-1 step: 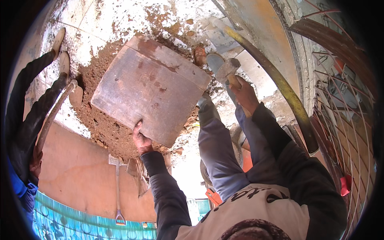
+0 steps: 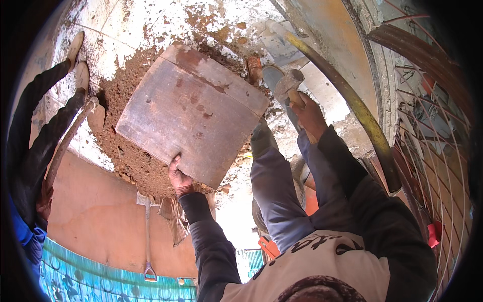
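Observation:
A large, square, greyish-brown tile [image 2: 191, 118] with reddish stains lies at a slant over loose brown soil [image 2: 132, 160]. My left hand [image 2: 179, 177] grips its near edge, thumb on top and the other fingers hidden beneath. To the right of the tile, my right hand [image 2: 310, 117] is wrapped round the wooden handle of a hammer. The blocky hammer head [image 2: 289, 82] hangs above my shoe, apart from the tile's right corner. A reddish brick piece [image 2: 254, 69] sits by the tile's far right side.
A co-worker's legs [image 2: 43, 113] and a long wooden-handled tool [image 2: 68, 141] are at the left. A shovel [image 2: 148, 236] lies near the soil. On the right, a curved yellow-and-black pole [image 2: 347, 93] runs beside a wall, with a metal grille [image 2: 435, 166] beyond.
The tile has shifted slightly to the right, with my left hand still on its edge. The hammer and my right hand have moved a little to the right.

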A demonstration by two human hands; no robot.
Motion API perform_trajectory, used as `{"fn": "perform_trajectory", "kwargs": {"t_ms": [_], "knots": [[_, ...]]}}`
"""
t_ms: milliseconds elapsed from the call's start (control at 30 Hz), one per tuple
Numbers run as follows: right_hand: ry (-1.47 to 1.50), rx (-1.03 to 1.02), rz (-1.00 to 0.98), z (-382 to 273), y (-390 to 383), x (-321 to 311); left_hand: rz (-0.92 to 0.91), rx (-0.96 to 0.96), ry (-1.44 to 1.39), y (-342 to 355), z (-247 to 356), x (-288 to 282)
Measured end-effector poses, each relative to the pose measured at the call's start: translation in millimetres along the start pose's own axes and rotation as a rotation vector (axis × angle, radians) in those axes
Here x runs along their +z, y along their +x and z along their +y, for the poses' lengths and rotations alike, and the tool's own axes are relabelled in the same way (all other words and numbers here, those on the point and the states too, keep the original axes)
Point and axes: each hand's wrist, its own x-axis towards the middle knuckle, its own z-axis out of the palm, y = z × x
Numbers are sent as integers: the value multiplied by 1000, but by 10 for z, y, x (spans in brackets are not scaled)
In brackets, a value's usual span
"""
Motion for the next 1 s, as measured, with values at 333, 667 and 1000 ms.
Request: {"fn": "perform_trajectory", "kwargs": {"t_ms": [333,667,1000], "knots": [[-753,-617,-242,-124,1788,682,121,-42,-89,-1267,-461,-418],[118,70,-659,-1480,822,1023,159,-41,-265,-1603,-1121,-837],[216,-40,-867,-1614,131,487,88,17,-325,-1593,-1369,-753]]}}
